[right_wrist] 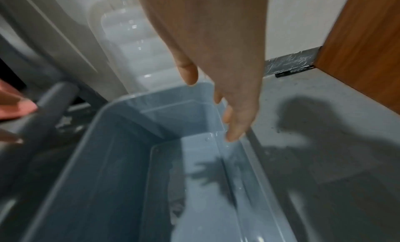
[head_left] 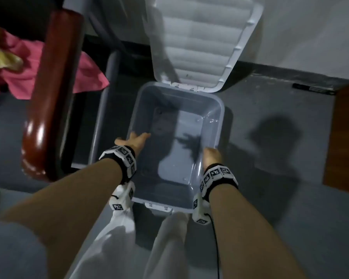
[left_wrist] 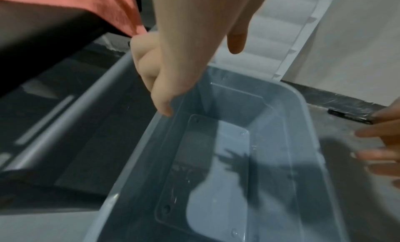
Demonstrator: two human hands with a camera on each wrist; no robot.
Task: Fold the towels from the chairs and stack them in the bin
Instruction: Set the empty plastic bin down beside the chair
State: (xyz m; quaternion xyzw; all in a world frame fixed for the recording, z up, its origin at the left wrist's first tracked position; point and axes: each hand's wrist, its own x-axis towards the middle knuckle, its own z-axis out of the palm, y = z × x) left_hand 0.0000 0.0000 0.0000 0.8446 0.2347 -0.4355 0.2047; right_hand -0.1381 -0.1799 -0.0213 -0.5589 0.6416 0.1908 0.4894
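An empty translucent grey bin [head_left: 220, 109] stands on the floor with its lid [head_left: 199, 37] swung up against the wall. My left hand [head_left: 133, 140] sits on the bin's left rim [left_wrist: 121, 162], fingers [left_wrist: 143, 57] curled over the outside and the thumb over the inside. My right hand [head_left: 211, 158] is at the right rim [right_wrist: 255, 153], its fingers [right_wrist: 234, 129] straight and pointing down along the wall. A pink towel [head_left: 14, 63] and a yellow towel [head_left: 2, 57] lie crumpled on the chair at the upper left.
The chair's glossy red-brown wooden arm [head_left: 50, 87] juts out just left of the bin. A brown wooden panel [head_left: 345, 137] stands at the right. A black pen [head_left: 312, 89] lies on the floor by the wall. My legs stand at the bin's near end.
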